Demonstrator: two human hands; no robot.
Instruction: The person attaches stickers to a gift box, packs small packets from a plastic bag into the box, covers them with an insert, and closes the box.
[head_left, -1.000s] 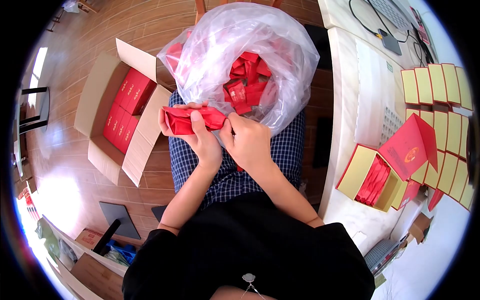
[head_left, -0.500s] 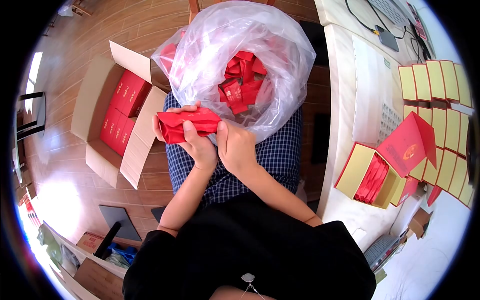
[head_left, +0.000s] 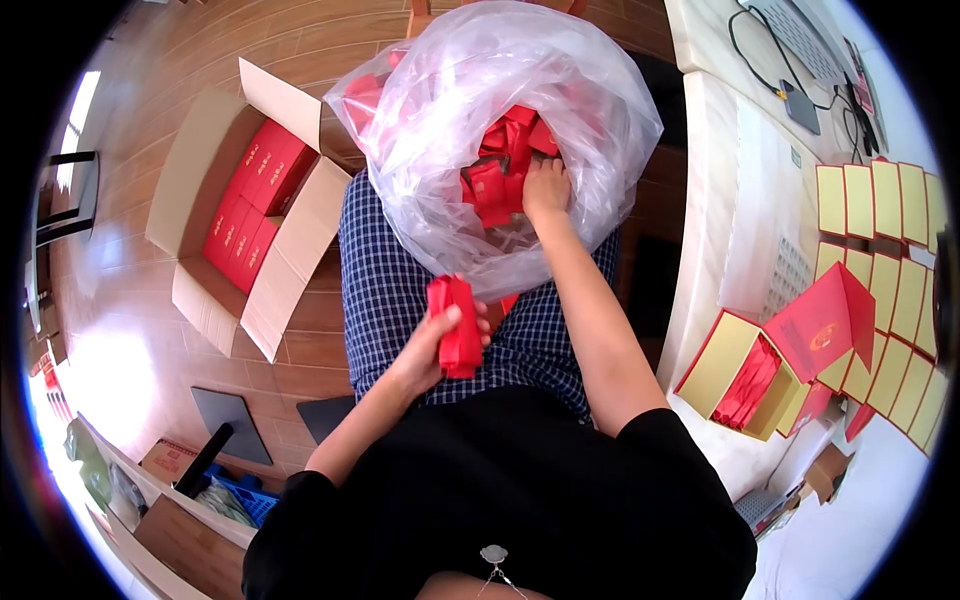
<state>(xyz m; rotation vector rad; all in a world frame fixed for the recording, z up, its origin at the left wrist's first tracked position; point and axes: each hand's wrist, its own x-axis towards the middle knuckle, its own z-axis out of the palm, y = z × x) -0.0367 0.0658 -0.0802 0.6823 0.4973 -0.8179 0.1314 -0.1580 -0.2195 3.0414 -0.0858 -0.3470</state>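
My left hand [head_left: 438, 335] is closed around a small stack of red packets [head_left: 458, 330], held upright above my lap. My right hand [head_left: 547, 188] reaches down inside a large clear plastic bag [head_left: 425, 130]. Its fingers are a little apart and lie against the right side of loose red packets [head_left: 492, 188] in the bag; the fingertips are partly hidden. The bag rests in front of my knees with its mouth facing up. Another red patch shows on my lap beneath the bag's near edge, too covered to make out.
On the floor at left stands an open cardboard box [head_left: 190, 170] with red boxes [head_left: 245, 215] inside. At right, a white table [head_left: 715, 260] bears an open red gift box [head_left: 715, 370] partly filled with red packets, rows of yellow-lined boxes [head_left: 885, 200], and a phone with cables [head_left: 800, 108].
My right hand has left the red packets held by both hands and moved up into the bag. My left hand has lowered toward me, turning the stack upright. The whole view has shifted slightly.
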